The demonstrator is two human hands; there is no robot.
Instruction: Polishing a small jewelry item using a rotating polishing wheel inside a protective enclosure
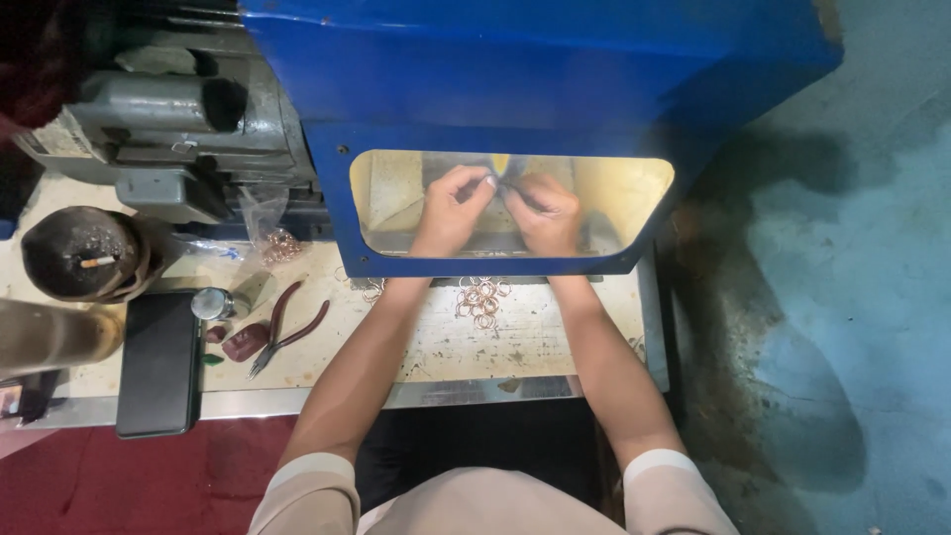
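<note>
Head view: left hand [451, 203] and right hand [543, 208] behind blue guard's window [604, 193], fingertips pinched together on something unclear; copper rings [481, 297] heaped within reach.

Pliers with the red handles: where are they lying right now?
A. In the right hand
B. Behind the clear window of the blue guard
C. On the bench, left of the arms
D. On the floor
C: the pliers lie untouched on the bench, left of the left hand; both hands work behind the window.
</note>
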